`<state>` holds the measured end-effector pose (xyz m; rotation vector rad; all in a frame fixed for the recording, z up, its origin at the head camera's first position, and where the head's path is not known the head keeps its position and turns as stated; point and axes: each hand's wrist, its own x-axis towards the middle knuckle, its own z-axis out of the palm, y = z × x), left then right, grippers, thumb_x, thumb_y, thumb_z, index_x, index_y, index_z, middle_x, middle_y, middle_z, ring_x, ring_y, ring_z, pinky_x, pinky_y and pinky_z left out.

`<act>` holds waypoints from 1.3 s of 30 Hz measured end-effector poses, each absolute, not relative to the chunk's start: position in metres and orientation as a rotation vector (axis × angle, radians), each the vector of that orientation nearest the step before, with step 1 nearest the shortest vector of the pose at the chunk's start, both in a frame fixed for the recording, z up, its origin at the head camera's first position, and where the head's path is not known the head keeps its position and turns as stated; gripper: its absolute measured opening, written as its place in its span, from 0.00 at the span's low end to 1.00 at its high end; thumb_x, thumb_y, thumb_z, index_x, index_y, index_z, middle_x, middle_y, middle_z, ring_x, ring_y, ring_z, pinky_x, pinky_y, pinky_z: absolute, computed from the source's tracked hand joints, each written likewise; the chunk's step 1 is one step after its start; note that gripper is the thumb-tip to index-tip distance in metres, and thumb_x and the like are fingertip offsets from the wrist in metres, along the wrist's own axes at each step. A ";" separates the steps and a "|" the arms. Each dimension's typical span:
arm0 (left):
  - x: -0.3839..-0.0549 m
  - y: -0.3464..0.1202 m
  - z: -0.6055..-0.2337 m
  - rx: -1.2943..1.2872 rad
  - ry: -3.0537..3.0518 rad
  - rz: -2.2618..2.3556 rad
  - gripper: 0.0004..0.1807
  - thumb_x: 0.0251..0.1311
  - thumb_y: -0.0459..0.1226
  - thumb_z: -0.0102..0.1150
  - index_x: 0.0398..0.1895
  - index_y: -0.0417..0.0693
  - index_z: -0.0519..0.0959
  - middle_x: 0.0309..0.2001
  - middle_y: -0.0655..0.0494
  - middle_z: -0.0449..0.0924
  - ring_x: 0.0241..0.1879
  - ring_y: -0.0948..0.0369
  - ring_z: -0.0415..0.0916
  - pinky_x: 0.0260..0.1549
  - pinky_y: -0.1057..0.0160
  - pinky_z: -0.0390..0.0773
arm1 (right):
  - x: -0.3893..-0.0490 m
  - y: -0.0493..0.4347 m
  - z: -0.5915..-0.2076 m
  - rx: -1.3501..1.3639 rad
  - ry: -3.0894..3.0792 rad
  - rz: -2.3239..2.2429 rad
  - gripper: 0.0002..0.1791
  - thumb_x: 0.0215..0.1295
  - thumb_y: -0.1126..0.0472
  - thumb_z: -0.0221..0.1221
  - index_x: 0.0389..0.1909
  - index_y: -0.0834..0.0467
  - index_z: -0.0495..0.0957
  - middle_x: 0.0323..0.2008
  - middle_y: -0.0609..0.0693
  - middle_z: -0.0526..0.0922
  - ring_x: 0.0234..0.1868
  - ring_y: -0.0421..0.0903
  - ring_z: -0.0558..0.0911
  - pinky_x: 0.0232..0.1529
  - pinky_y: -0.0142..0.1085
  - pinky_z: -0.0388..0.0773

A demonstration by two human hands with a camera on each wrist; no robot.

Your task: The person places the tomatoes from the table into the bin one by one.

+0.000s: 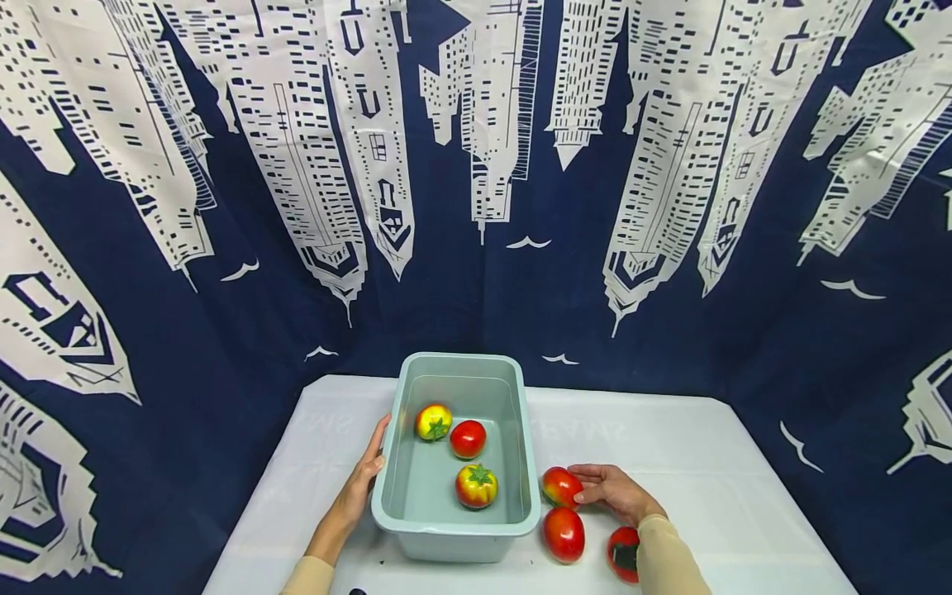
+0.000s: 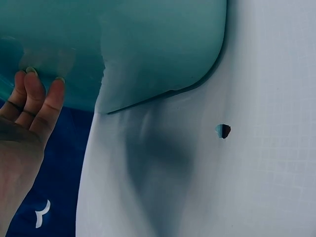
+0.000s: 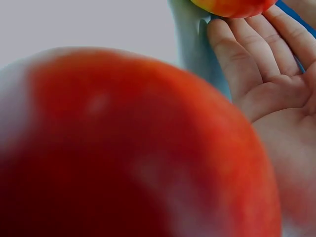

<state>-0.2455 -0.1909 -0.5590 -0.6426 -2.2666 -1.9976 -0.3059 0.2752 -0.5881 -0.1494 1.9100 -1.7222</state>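
Observation:
A light green-blue plastic bin stands on the white table, holding several toy tomatoes: a yellow-red one, a red one and another yellow-red one with a green leafy top. My left hand rests on the bin's left outer side, its straight fingers against the wall. To the right of the bin, my right hand pinches a red-yellow tomato between thumb and fingertips. That tomato shows at the top edge of the right wrist view.
Just nearer than the pinched tomato lies a red tomato. Another tomato, partly covered by a dark shape, sits beside the right sleeve. A blue cloth with white skyline print hangs behind the table.

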 end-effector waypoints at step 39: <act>-0.245 -0.192 -0.556 -0.648 -2.292 -1.980 0.36 0.67 0.43 0.28 0.79 0.57 0.38 0.79 0.46 0.40 0.70 0.59 0.56 0.59 0.43 0.57 | -0.352 0.252 -0.487 -0.206 2.112 -2.007 0.38 0.60 0.65 0.64 0.70 0.67 0.60 0.57 0.49 0.78 0.50 0.35 0.81 0.52 0.28 0.77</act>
